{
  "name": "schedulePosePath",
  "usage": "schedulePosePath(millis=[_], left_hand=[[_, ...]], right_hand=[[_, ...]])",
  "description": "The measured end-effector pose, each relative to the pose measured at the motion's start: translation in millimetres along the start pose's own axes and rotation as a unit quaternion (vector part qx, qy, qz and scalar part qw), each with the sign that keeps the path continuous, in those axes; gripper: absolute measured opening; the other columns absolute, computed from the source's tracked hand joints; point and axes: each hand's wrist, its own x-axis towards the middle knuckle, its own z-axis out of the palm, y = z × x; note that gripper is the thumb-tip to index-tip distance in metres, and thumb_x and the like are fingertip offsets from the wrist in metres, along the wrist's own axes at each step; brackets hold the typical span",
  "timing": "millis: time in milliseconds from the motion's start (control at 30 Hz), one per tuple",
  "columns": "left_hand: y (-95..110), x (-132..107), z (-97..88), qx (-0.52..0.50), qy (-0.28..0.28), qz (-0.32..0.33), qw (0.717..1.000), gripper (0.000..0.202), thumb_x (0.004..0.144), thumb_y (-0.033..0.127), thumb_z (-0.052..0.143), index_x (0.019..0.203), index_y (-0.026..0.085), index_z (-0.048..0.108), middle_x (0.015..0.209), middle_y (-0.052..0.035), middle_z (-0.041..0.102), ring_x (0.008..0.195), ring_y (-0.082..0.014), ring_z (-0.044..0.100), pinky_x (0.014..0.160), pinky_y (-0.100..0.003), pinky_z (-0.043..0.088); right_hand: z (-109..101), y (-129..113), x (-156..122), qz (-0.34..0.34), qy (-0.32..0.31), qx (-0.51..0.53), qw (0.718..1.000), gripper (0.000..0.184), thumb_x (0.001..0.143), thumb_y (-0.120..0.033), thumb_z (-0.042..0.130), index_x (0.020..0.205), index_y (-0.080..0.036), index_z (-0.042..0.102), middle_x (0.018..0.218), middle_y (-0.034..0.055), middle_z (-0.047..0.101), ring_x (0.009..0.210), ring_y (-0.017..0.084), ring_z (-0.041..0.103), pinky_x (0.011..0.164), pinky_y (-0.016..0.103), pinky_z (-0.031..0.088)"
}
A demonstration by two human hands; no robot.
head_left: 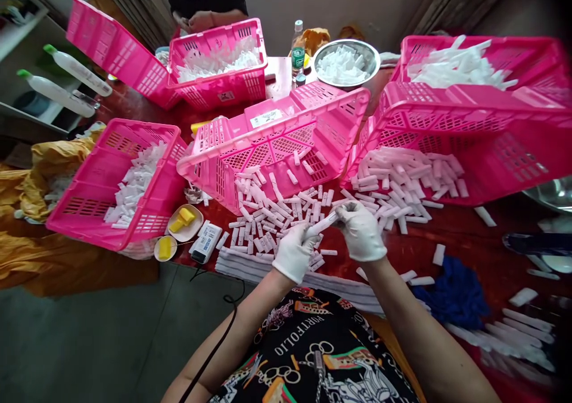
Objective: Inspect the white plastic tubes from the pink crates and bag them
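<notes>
My left hand [292,253], in a white glove, is closed around the lower end of a small white tube [320,225] with dark print on it. At the tube's upper end, the gloved fingers of my right hand [361,231] pinch it, so the tube slants between both hands. Beneath and beyond them lies a loose pile of similar printed tubes [261,215], spilling from a tipped pink basket [277,117]. Plainer white tubes [402,179] are heaped to the right, in and before another tipped basket [473,111].
A striped towel [250,267] lines the table's near edge. On the left are a pink basket [84,203] of white pieces, a small dish [196,231] with yellow pieces and a white device [206,242]. A blue cloth [460,295] lies right. Across the table is another person [205,3].
</notes>
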Motion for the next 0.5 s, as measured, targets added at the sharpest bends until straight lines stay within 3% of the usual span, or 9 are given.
schedulePosePath(millis=[133,300,400,500], left_hand=[[3,-2,-2.7,0.039,0.029,0.022,0.999,0.025,0.086,0.03,0.056,0.107,0.019,0.063,0.092,-0.005,0.066,0.082,-0.0149,0.061,0.079,-0.027,0.049],[9,1,-5.5,0.039,0.013,0.009,0.999,0.024,0.085,0.034,0.055,0.101,0.018,0.064,0.084,-0.003,0.064,0.073,-0.0126,0.056,0.071,-0.024,0.045],[12,5,-5.4,-0.06,-0.016,-0.067,0.996,0.027,0.081,0.038,0.059,0.097,0.017,0.064,0.075,-0.0012,0.06,0.063,-0.0099,0.051,0.06,-0.022,0.042],[19,9,-11.3,-0.226,-0.113,-0.165,0.953,0.036,0.077,0.05,0.06,0.086,0.015,0.059,0.061,0.0035,0.047,0.045,-0.0039,0.034,0.042,-0.019,0.027]], right_hand=[[2,8,-6,-0.087,-0.055,-0.151,0.983,0.025,0.076,-0.045,0.062,0.077,-0.02,0.058,0.074,-0.0015,0.057,0.068,0.013,0.051,0.067,0.027,0.044],[-2,11,-9,-0.096,-0.084,-0.201,0.971,0.025,0.082,-0.045,0.056,0.076,-0.021,0.06,0.073,-0.001,0.058,0.069,0.013,0.051,0.067,0.026,0.042],[-6,8,-5,-0.116,-0.096,-0.205,0.967,0.021,0.08,-0.042,0.06,0.075,-0.022,0.063,0.072,-0.0006,0.059,0.069,0.013,0.052,0.067,0.025,0.042],[-9,4,-3,-0.137,-0.138,-0.183,0.964,0.02,0.08,-0.041,0.062,0.073,-0.022,0.064,0.074,0.0002,0.058,0.07,0.014,0.052,0.068,0.025,0.044]])
